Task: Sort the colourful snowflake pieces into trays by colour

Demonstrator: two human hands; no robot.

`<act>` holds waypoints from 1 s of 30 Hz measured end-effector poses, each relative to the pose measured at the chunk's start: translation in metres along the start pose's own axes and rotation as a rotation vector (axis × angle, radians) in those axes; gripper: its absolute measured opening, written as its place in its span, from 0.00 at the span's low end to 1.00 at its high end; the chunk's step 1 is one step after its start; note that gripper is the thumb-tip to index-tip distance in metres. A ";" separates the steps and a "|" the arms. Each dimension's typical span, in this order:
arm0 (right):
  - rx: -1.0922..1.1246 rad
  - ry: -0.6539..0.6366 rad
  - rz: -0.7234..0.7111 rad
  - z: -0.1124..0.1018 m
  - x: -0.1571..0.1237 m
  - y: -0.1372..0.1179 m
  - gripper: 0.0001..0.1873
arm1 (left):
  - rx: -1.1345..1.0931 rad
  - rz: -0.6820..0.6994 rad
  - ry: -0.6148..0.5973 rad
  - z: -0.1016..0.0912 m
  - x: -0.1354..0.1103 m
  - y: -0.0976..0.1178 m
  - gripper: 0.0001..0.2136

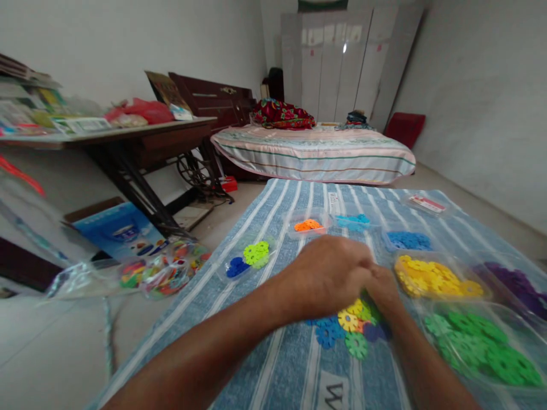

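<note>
Discs (348, 320) lie piled on a striped cloth (290, 373) by a person's left hand (333, 273) and right hand (382, 287), which meet, blurred; whether either grips anything cannot be told. Nearby sits a yellow-filled tub (444, 296).

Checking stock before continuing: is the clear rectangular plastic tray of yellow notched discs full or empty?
Well filled: yellow notched discs lie heaped across most of the clear rectangular tray. Exact depth: cannot tell.
</note>
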State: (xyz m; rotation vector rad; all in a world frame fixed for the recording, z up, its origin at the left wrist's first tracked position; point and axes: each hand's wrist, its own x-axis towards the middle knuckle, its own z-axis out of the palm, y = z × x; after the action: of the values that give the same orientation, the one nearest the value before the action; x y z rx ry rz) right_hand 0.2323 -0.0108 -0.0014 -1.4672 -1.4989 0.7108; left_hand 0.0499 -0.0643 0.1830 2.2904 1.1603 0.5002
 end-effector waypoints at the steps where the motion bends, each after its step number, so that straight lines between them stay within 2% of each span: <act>1: 0.002 -0.013 -0.002 0.000 0.000 0.001 0.19 | 0.159 -0.082 -0.023 0.001 0.009 -0.015 0.09; 3: 0.008 -0.032 0.011 0.001 0.001 0.003 0.19 | 0.452 -0.284 0.011 0.009 0.023 -0.050 0.08; 5: 0.006 -0.037 0.023 0.002 0.002 0.005 0.20 | 0.568 -0.442 -0.021 0.021 0.032 -0.082 0.08; 7: 0.000 -0.040 0.014 0.002 0.003 0.005 0.20 | 0.580 -0.503 -0.084 0.035 0.034 -0.106 0.09; 10: -0.018 -0.048 -0.006 0.003 0.005 0.006 0.21 | 0.552 -0.531 -0.122 0.050 0.035 -0.123 0.11; 18: -0.016 -0.042 -0.015 0.004 0.006 0.009 0.20 | 0.423 -0.567 -0.052 0.059 0.041 -0.146 0.16; 22: -0.017 -0.032 -0.005 0.004 0.006 0.007 0.20 | 0.322 -0.571 0.016 0.056 0.042 -0.146 0.09; 26: -0.025 -0.030 -0.006 0.005 0.006 0.009 0.20 | 0.249 -0.557 0.128 0.036 0.060 -0.137 0.07; 30: -0.018 -0.039 -0.016 0.005 0.006 0.009 0.20 | 0.265 -0.596 0.324 0.004 0.084 -0.131 0.17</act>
State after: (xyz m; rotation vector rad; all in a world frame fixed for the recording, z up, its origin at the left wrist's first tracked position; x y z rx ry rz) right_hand 0.2331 -0.0033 -0.0105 -1.4602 -1.5484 0.7216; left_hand 0.0173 0.0690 0.1090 1.9570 2.0813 0.5128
